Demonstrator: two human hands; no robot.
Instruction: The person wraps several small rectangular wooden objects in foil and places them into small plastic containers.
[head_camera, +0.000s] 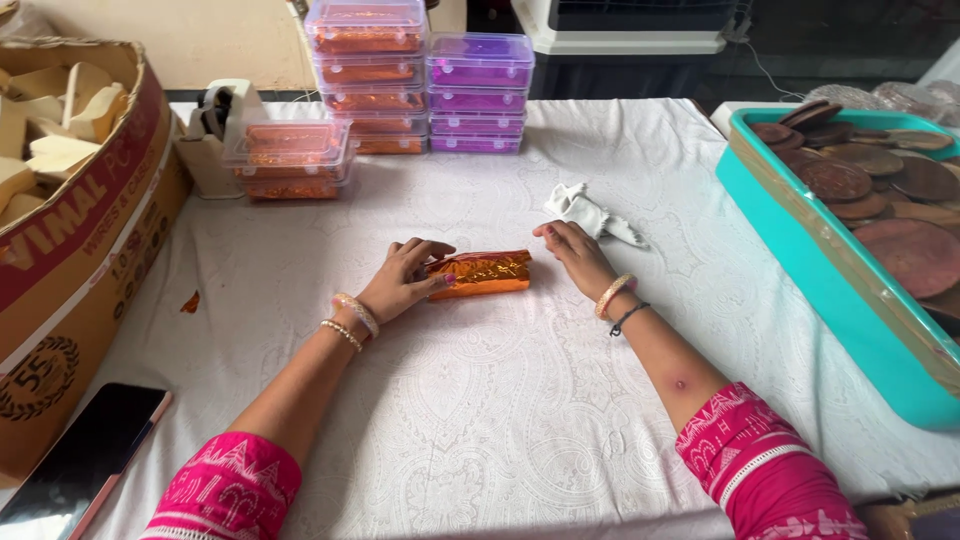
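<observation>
A small block wrapped in shiny orange foil (483, 273) lies on the white patterned tablecloth (480, 400) in the middle of the table. My left hand (402, 280) rests on its left end, fingers curled over the foil. My right hand (575, 255) lies flat just to the right of the block, fingertips near its right end but apart from it, holding nothing. A crumpled white cloth glove (590, 215) sits just behind my right hand. Both wrists wear bangles; the sleeves are pink.
Stacks of clear plastic boxes, orange-filled (365, 75) and purple-filled (480, 95), stand at the back, with a lower orange stack (292, 160) and tape dispenser (215, 135) beside them. A cardboard carton (70, 220) of pale wooden pieces is left. A teal tray (850, 270) of brown discs is right. A phone (85, 455) lies front left.
</observation>
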